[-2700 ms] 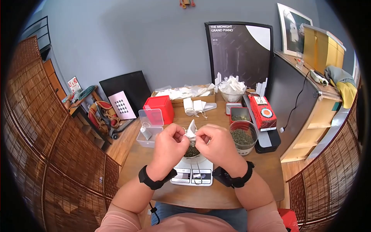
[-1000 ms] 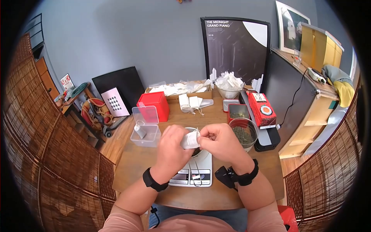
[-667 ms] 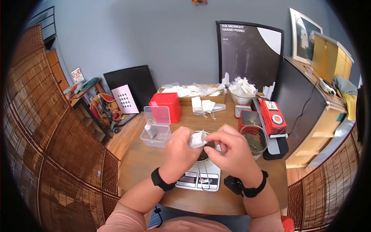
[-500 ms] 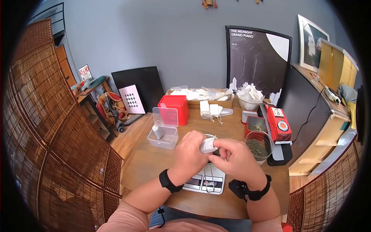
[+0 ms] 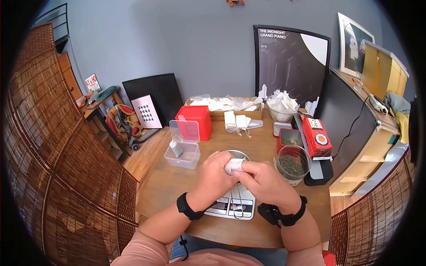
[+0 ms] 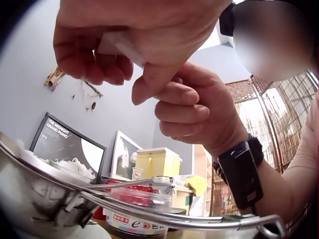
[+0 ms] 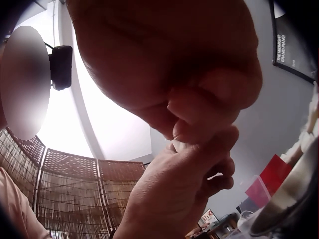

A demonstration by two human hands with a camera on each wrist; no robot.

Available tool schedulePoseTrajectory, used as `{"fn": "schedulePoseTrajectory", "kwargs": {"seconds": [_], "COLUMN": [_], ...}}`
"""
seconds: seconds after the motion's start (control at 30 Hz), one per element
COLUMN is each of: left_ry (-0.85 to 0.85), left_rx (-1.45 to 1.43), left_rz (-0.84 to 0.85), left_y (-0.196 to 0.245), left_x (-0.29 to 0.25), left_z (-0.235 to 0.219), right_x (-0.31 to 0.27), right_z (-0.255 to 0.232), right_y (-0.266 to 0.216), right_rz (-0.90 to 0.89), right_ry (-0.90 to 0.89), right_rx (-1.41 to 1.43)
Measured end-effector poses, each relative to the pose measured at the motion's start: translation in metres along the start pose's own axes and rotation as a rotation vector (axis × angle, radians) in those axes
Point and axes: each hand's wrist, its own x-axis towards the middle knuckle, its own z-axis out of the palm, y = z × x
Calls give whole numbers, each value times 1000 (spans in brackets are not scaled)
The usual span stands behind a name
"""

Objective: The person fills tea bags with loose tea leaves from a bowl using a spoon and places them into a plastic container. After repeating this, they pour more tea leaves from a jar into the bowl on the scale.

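A small white cloth drawstring pouch (image 5: 233, 166) is gripped in my left hand (image 5: 212, 175), over the digital scale (image 5: 246, 213). At the pouch's mouth, the forefinger and thumb of my right hand (image 5: 265, 179) hold it, the other fingers curled under. Behind my hands shows the rim of a metal bowl (image 5: 241, 154) on the scale; its long wire handle (image 5: 238, 208) reaches toward me. The left wrist view shows this bowl (image 6: 37, 196) below both hands. In the right wrist view my right hand (image 7: 184, 64) covers most of the pouch, with my left hand (image 7: 172, 184) beneath.
Left stands a lidded clear box (image 5: 191, 162) with a filled pouch (image 5: 175, 149), before a red box (image 5: 198, 120). Right are a tub of dried leaves (image 5: 296, 181), a red tin (image 5: 281, 141) and a red packet (image 5: 317, 138). Flat pouches (image 5: 230, 119) lie at the back.
Both hands first pinched the upright pouch's edges. My left hand then wrapped round the pouch and tilted it. My right forefinger went to its mouth, and the thumb now sits close against it.
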Motion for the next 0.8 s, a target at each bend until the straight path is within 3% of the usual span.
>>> {"fn": "schedulePoseTrajectory", "kwargs": {"seconds": [0.17, 0.33, 0.4, 0.5, 0.63, 0.8], "left_ry": [76, -33, -72, -79, -32, 3], "left_rx": [45, -40, -75, -53, 103, 227], "left_rz": [133, 6, -61, -104, 113, 249], "left_y": [-3, -4, -5, -8, -16, -10], "left_x": [1, 0, -1, -3, -4, -3], "left_z": [-1, -4, -5, -5, -5, -6], "right_x": [0, -1, -2, -1, 1, -2], "right_z": [1, -2, 0, -3, 2, 4], "right_y": [-2, -16, -12, -17, -19, -14], "right_rz": [22, 56, 10, -111, -281, -243], "right_ry": [-18, 8, 206, 350, 378, 325], "right_rx": [-54, -30, -83, -226, -335, -348]}}
